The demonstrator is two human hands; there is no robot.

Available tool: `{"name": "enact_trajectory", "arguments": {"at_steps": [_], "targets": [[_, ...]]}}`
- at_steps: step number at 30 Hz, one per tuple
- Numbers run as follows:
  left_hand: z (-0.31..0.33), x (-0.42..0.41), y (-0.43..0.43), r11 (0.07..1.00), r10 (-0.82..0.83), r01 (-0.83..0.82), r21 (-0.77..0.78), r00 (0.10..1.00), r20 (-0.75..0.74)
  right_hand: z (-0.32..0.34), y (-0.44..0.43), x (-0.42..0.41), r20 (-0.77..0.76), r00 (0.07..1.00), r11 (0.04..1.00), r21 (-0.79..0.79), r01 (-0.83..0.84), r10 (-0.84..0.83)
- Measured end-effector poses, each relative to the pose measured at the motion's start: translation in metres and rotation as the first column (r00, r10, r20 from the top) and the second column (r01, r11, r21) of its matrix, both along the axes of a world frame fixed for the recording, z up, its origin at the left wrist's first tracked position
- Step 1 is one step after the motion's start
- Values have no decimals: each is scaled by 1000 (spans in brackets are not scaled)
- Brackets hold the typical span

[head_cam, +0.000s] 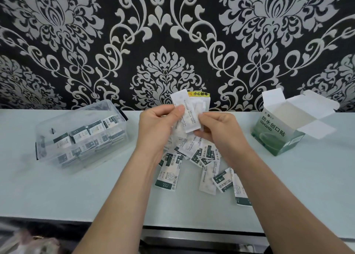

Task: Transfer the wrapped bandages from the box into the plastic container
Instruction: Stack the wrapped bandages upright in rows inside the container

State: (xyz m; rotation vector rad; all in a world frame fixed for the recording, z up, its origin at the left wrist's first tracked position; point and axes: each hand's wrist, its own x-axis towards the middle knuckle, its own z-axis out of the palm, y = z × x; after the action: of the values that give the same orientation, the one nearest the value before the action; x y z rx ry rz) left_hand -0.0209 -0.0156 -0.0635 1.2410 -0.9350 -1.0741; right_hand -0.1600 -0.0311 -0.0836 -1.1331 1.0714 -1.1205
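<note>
Left hand (159,123) and right hand (217,128) were closed together on a small sheaf of wrapped bandages (189,115). Box (278,130) appeared emptied; plastic container (80,136) partly filled; loose pile (203,167) remained on table (76,196).

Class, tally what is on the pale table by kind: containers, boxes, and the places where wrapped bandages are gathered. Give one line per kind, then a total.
Clear plastic container: 1
Open cardboard box: 1
Groups of wrapped bandages: 3 (packed in the container, loose pile on the table, bunch held between left hand and right hand)
Total: 5
</note>
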Motion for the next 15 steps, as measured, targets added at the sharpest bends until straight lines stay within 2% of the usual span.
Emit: {"name": "enact_trajectory", "arguments": {"at_steps": [3, 5, 8, 10, 12, 15], "targets": [[-4, 0, -2, 1000, -2, 2, -10, 1000, 10, 0, 1, 1, 37, 997, 996, 59, -66, 64], [-6, -2, -3, 1000, -11, 12, -6, 999, 43, -1, 2, 1, -9, 994, 994, 27, -111, 111], [-7, -4, -3, 1000, -19, 21, -8, 976, 217, -1, 5, 0, -136, 982, 991, -15, -135, 132], [-8, -3, -4, 999, -48, 50, -1, 952, 301, 0, 6, -3, -155, 974, 987, 15, -163, 163], [-7, 2, -4, 991, -134, 136, 9, 960, 245, 1, 5, -7, -36, 971, 968, 88, -233, 237], [-4, 10, -3, 913, -407, 407, -29, 914, 12, 7, 4, -10, 278, 913, 911, 201, -361, 300]]}}
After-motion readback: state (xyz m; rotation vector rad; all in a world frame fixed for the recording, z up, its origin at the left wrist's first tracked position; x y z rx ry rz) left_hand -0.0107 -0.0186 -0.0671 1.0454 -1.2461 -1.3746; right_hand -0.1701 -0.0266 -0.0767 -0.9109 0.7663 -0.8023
